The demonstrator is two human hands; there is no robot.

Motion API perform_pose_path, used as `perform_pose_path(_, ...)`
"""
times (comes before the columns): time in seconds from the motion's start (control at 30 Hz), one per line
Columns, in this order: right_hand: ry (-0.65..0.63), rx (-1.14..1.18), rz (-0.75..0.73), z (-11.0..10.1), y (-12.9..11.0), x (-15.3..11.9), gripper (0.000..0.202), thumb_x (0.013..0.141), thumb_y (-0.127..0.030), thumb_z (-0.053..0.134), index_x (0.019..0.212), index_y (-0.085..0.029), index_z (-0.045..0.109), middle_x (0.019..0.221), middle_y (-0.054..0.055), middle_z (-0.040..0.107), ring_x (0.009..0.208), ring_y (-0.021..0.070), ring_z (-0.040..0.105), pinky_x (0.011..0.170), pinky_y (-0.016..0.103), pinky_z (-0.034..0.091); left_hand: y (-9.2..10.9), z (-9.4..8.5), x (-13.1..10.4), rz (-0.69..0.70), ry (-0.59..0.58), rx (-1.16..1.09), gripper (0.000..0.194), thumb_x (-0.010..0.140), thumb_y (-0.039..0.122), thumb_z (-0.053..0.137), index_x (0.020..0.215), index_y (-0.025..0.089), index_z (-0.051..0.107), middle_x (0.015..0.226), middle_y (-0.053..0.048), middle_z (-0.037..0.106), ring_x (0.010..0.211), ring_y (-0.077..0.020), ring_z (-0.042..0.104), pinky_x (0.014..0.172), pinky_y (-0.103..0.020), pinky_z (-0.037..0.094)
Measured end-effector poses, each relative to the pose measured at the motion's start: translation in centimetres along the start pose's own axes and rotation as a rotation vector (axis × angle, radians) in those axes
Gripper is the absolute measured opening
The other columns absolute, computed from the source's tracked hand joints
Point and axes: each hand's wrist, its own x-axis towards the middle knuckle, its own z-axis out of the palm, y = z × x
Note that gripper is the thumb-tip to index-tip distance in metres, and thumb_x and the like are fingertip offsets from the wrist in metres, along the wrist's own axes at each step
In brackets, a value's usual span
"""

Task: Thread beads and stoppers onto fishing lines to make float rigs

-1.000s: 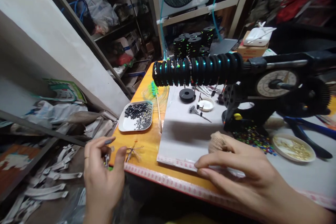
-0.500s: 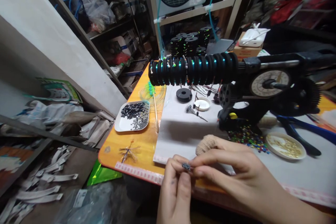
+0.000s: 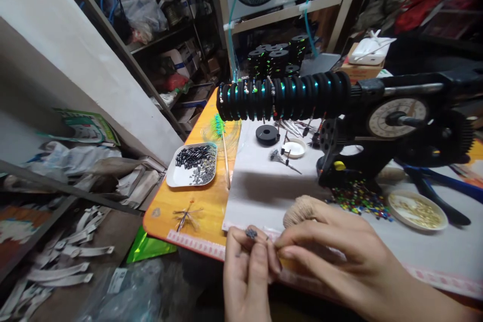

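Observation:
At the table's front edge my left hand [image 3: 251,266] is closed, with a small dark grey cluster of bead-like bits [image 3: 251,233] pinched at its fingertips. Close beside it, my right hand [image 3: 332,249] makes a pinch of thumb and forefinger near the left fingers. Whatever lies between those right fingertips is too small to make out. A beige knit cover [image 3: 298,211] wraps one curled finger of my right hand. Behind the hands lies a wire bundle [image 3: 283,158] with a frayed grey end, near a small white dish [image 3: 294,148].
A black winding machine [image 3: 377,105] carries a row of black spools [image 3: 283,94] over the table. On the left, a white tray [image 3: 171,176] holds black and grey bits. Coloured beads [image 3: 358,198], a dish of gold pieces [image 3: 392,206] and blue-handled pliers [image 3: 422,188] lie right.
My left hand has shifted left with the grey cluster, which now sits farther from the right fingertips. My right hand keeps its pinch. The view has shifted slightly.

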Motion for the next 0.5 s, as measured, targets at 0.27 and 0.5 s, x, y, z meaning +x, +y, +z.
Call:
perform_pose_path(0.27, -0.103, -0.050, 0.032, 0.14, 0.13, -0.04, 0.013, 0.091, -0.008, 0.058, 0.089, -0.017, 0.067, 0.081, 0.004, 0.060, 0.076, 0.0136, 0.058, 0.063, 0.025, 0.046, 0.09, -0.45, 0.40, 0.272, -0.013, 0.042, 0.018, 0.095, 0.030, 0.060, 0.080, 0.023, 0.054, 0.069, 0.004, 0.056, 0.067, -0.0115, 0.051, 0.065, -0.022, 0.038)
perform_pose_path(0.5, -0.122, -0.029, 0.054, 0.11, 0.02, -0.01, 0.014, 0.093, -0.011, 0.057, 0.088, -0.017, 0.068, 0.080, 0.004, 0.059, 0.076, 0.0128, 0.058, 0.063, 0.023, 0.045, -0.38, 0.02, -0.05, 0.382, 0.029, 0.230, 0.017, 0.099, 0.028, 0.053, 0.083, 0.025, 0.052, 0.072, 0.004, 0.054, 0.068, -0.0120, 0.051, 0.063, -0.023, 0.037)
